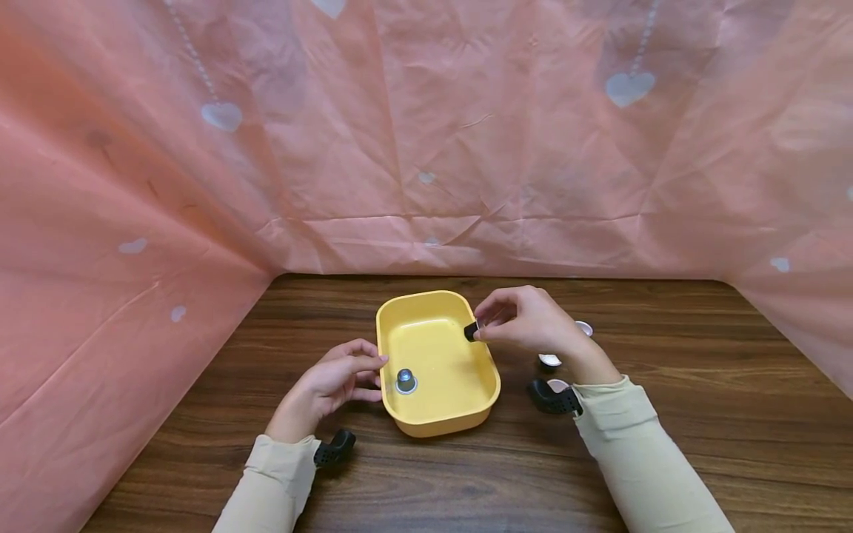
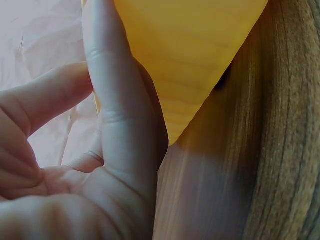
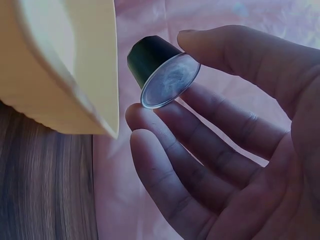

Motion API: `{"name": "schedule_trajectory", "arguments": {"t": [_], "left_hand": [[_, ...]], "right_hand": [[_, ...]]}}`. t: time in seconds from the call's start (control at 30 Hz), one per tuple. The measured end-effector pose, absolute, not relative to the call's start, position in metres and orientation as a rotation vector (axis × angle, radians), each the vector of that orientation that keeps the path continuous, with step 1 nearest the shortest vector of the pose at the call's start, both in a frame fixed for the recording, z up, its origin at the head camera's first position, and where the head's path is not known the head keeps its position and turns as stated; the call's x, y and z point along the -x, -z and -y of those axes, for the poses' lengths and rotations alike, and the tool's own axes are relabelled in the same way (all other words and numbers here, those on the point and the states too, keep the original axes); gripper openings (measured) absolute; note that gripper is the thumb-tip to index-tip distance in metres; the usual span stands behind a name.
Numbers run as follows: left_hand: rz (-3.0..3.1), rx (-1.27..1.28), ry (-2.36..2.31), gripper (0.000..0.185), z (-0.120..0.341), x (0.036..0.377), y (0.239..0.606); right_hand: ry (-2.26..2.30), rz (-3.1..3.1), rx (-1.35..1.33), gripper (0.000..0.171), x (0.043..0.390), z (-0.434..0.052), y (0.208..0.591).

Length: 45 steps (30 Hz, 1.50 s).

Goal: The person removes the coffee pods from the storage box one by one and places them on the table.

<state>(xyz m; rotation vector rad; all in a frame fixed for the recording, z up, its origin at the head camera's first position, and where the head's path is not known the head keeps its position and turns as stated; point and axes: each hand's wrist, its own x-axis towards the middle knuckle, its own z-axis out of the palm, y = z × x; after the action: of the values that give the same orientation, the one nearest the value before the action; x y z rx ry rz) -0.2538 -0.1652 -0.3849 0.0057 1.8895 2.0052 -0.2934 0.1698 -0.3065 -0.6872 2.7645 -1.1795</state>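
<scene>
A yellow tub (image 1: 485, 370) stands on the wooden table (image 1: 666, 414). One silver capsule (image 1: 405, 380) lies inside it. My right hand (image 1: 526, 320) pinches a dark green capsule (image 1: 471, 331) with a foil lid over the tub's right rim; in the right wrist view the dark green capsule (image 3: 159, 71) sits between thumb and fingers (image 3: 165, 125) beside the tub's wall (image 3: 75, 75). My left hand (image 1: 333, 381) rests against the tub's left side, fingers straight along the yellow tub's wall (image 2: 195, 60), with the thumb (image 2: 120, 115) touching it.
More capsules (image 1: 550, 360) lie on the table to the right of the tub, partly behind my right wrist. Pink sheeting with heart prints (image 1: 426, 133) walls the back and both sides. Black wrist mounts (image 1: 335, 448) show at both sleeves.
</scene>
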Motion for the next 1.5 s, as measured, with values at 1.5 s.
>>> {"name": "schedule_trajectory", "arguments": {"t": [1.5], "left_hand": [[-1.878, -0.033, -2.014, 0.009, 0.164, 0.255, 0.386]], "right_hand": [[0.963, -2.912, 0.521, 0.034, 0.268, -0.277, 0.32]]}}
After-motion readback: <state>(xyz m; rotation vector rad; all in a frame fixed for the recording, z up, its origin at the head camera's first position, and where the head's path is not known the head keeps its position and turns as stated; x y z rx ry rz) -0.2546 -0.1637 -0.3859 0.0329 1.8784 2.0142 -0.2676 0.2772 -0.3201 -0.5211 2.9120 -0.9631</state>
